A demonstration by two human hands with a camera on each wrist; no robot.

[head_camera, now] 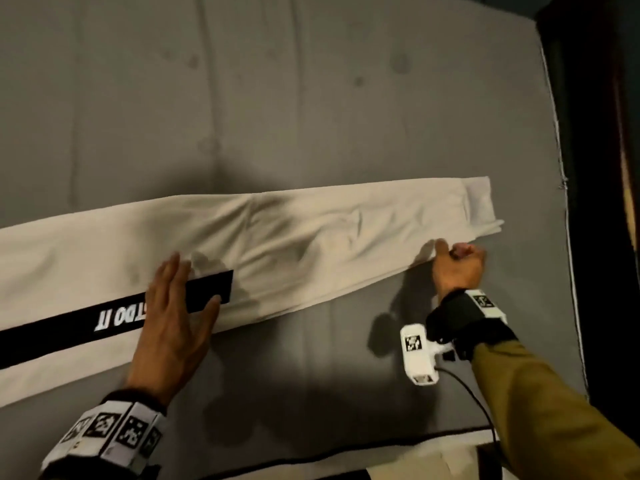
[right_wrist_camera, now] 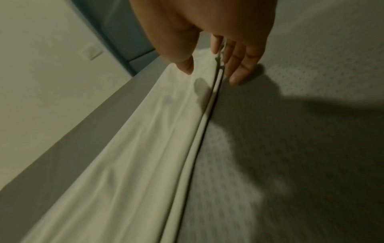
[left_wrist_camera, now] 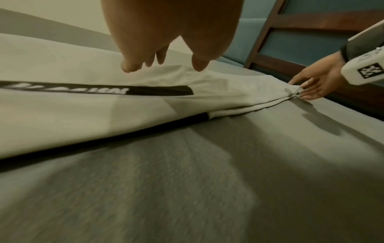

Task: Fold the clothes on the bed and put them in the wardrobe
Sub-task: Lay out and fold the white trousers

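Beige trousers (head_camera: 277, 244) under both hands.

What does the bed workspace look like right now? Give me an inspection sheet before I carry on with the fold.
Surface: grey mattress, quilted, lightly creased.
Job's things: beige trousers with a black lettered stripe, folded lengthwise, lying flat across the bed.
Clutter: nothing seen.
Grip: left hand flat, fingers straight, over the stripe; right hand at the near edge by the hem, thumb on top and fingers at the layered edge; a closed pinch cannot be confirmed.
Cables: black cable from the right wrist camera.
Surroundings: wooden bed frame, pale wall.
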